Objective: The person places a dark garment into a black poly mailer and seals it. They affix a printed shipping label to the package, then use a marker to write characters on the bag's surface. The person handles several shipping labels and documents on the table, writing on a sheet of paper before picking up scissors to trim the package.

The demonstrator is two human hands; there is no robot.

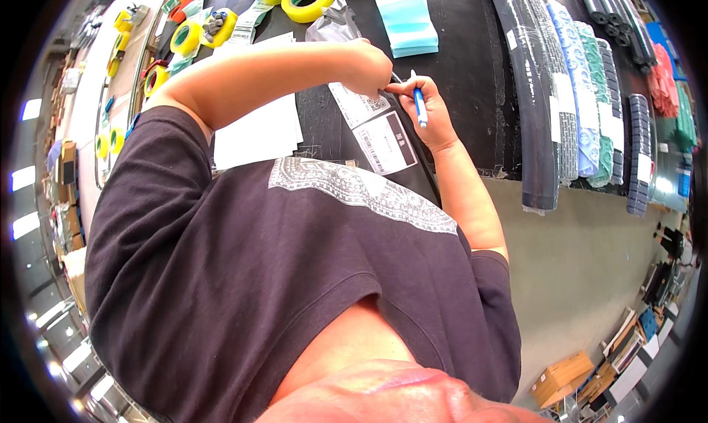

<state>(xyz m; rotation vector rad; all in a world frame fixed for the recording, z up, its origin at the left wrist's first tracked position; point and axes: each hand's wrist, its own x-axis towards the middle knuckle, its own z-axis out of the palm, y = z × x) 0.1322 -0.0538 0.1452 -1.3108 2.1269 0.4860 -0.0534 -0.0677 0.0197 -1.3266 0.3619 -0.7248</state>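
Observation:
My right hand (434,115) has a blue and white pen (420,107) between its fingers. Its thumb and fingertips point left and meet the left hand above the dark table. My left hand (366,67) reaches across from the left with its fingers curled closed. Whatever it grips is hidden by the hand itself. Just below both hands lie printed white labels with barcodes, one of them the label with a black panel (385,144). A crumpled grey plastic bag (333,22) sits beyond my left hand.
Light-blue label sheets (407,26) lie on the black table (464,69) beyond my hands. Yellow tape rolls (307,1) stand at the far left, with white paper (259,132) under my left arm. Wrapped rolls (542,150) line the right side. A cardboard box (564,379) rests lower right.

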